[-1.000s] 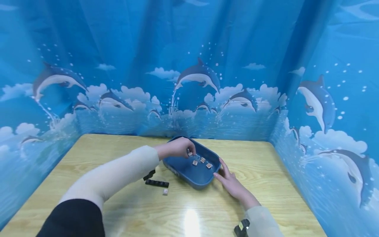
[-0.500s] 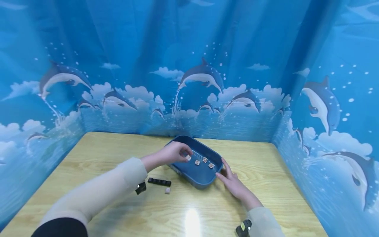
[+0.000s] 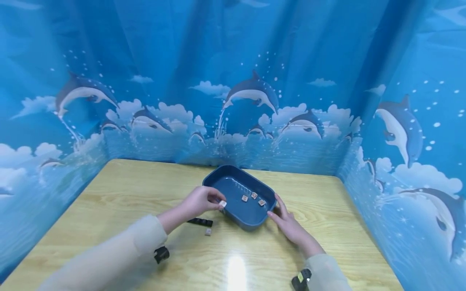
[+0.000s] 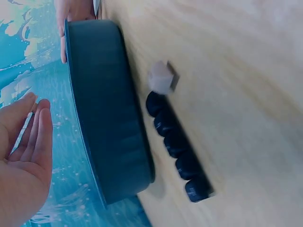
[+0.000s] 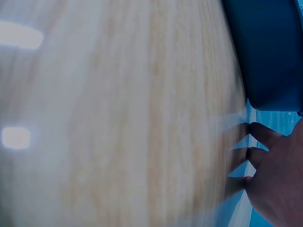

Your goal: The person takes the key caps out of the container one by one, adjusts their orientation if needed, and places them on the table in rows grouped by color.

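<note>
**Left hand lifts one tile out over the tray's rim**

The left hand (image 3: pixel 198 201) has drawn back from inside the blue tray (image 3: pixel 233 216) and now pinches a small pale tile (image 3: pixel 223 204) at its fingertips, just above the near-left rim. Three tiles (image 3: pixel 253 197) remain on the tray floor, one fewer than a second ago. The right hand (image 3: pixel 287 220) stays with straight fingers against the tray's right wall, steadying it and gripping nothing. On the wooden table (image 3: pixel 120 194), a black strip of keys (image 3: pixel 200 222) and a loose tile (image 3: pixel 208 232) lie just beside the tray, so the carried tile is probably headed there.
</note>
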Action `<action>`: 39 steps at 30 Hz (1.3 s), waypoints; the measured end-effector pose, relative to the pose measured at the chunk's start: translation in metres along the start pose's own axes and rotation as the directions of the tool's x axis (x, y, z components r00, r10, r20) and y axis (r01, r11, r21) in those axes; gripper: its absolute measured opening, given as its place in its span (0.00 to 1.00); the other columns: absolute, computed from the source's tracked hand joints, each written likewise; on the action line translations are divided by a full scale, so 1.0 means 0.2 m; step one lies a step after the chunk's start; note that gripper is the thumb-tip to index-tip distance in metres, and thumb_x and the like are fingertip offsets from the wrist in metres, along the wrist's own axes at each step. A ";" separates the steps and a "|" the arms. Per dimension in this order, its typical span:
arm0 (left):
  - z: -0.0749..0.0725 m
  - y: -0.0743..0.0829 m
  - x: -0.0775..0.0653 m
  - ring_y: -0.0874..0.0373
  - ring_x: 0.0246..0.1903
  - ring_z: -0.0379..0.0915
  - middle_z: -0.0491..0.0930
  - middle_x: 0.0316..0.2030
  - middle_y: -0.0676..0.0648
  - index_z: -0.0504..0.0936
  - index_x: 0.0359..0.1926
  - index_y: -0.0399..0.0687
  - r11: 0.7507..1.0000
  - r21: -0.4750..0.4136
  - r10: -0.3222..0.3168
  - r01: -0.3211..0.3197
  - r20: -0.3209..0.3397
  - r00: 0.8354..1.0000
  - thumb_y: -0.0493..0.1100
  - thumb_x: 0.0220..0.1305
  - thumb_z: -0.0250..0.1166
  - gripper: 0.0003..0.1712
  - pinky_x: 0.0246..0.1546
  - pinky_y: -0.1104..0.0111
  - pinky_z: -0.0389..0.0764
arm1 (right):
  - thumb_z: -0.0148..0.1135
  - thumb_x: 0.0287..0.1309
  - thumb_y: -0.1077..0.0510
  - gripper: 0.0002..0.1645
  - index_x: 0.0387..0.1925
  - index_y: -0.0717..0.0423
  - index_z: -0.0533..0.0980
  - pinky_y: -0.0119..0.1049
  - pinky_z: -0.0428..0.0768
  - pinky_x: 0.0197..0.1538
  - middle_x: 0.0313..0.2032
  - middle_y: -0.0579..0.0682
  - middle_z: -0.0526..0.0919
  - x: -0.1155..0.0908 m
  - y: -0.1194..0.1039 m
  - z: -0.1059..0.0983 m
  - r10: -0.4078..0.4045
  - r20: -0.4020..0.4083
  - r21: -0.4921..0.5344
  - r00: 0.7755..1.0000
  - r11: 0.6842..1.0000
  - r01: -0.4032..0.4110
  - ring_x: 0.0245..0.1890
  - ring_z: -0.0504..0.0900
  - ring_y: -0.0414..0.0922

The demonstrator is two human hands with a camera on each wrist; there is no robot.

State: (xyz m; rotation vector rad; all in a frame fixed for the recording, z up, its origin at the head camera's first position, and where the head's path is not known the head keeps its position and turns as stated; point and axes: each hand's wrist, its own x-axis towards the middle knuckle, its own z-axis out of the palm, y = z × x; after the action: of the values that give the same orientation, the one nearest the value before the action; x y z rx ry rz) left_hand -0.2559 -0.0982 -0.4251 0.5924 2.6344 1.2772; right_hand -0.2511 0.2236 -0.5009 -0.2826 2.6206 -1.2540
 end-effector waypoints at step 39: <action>0.10 -0.31 -0.32 0.60 0.31 0.79 0.82 0.29 0.52 0.83 0.34 0.40 0.996 0.023 -0.090 0.092 -0.058 0.994 0.32 0.51 0.72 0.08 0.35 0.70 0.81 | 0.42 0.71 0.34 0.46 0.76 0.35 0.29 0.69 0.26 0.63 0.72 0.63 0.51 0.01 -0.01 -0.01 0.043 0.053 0.004 0.998 0.999 -0.043 0.70 0.33 0.71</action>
State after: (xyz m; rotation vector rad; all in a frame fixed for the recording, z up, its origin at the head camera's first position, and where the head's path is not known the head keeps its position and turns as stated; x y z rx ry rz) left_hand -0.2094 -0.1461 -0.4883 0.4402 2.6934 1.2542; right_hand -0.2531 0.2236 -0.4979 -0.2536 2.5646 -1.2228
